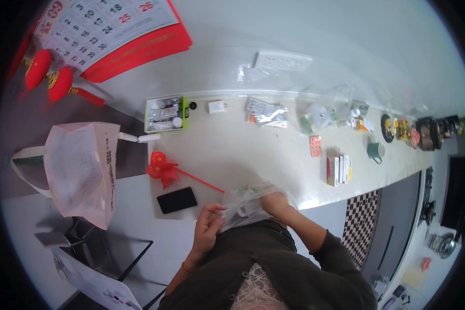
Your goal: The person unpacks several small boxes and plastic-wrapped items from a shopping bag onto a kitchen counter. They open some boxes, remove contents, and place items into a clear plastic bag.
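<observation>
A clear plastic bag (232, 221) with green print lies bunched at the counter's front edge, close against my body. My left hand (209, 228) pinches the bag's left side between thumb and fingers. On the other side, my right hand (275, 204) reaches into the bag or its folds, and its fingers are hidden there. Something small with a white, dark-marked label shows through the film. Left of the bag lie a black smartphone (177, 200) and a red pinwheel (162, 169), its stick ending at the bag.
On the counter (232, 151) stand an open box of small bottles (164, 114), a white charger plug (217, 107), foil packets (266, 112), a red blister pack (316, 146), upright medicine boxes (338, 169) and a green mug (375, 151). A large paper-like bag (77, 170) hangs at the left.
</observation>
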`<action>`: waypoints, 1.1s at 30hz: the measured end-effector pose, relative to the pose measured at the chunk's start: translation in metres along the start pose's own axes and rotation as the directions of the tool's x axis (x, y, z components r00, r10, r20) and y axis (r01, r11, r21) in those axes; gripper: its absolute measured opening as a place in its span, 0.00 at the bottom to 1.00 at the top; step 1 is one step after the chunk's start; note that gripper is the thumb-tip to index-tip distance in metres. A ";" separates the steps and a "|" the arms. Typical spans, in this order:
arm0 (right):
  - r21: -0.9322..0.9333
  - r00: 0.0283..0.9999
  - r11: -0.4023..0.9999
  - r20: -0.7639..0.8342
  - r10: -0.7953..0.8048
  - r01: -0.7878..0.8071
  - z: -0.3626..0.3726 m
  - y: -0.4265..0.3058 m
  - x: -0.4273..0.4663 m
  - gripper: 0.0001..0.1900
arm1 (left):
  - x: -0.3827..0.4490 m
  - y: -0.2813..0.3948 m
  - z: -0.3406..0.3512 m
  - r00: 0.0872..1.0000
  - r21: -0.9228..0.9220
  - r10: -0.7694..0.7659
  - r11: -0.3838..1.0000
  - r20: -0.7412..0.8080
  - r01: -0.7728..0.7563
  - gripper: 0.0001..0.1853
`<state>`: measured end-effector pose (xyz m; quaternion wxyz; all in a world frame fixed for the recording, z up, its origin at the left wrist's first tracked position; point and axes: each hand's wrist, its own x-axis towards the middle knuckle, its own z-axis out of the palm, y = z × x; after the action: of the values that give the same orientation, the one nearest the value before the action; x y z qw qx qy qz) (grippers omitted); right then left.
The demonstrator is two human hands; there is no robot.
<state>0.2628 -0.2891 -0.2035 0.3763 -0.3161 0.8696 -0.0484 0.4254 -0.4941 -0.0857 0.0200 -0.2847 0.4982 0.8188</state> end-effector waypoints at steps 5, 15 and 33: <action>0.103 0.958 0.980 -0.250 -0.141 0.171 -0.003 0.014 -0.003 0.21 | 0.001 -0.010 -0.004 0.997 0.122 -0.051 0.992 0.062 0.043 0.16; -0.127 0.989 0.983 -0.047 -0.141 0.134 -0.040 -0.003 -0.022 0.19 | 0.032 -0.018 -0.034 0.960 0.452 -0.267 0.869 0.087 0.201 0.14; 0.596 0.864 0.744 0.161 -0.478 0.301 -0.185 -0.029 0.027 0.19 | 0.102 0.012 -0.085 0.995 0.729 0.049 0.684 -0.083 0.027 0.11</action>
<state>0.1370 -0.3566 -0.0799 0.5611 -0.3739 0.6625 -0.3262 0.3745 -0.5960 -0.1550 0.1025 -0.2892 0.7846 0.5388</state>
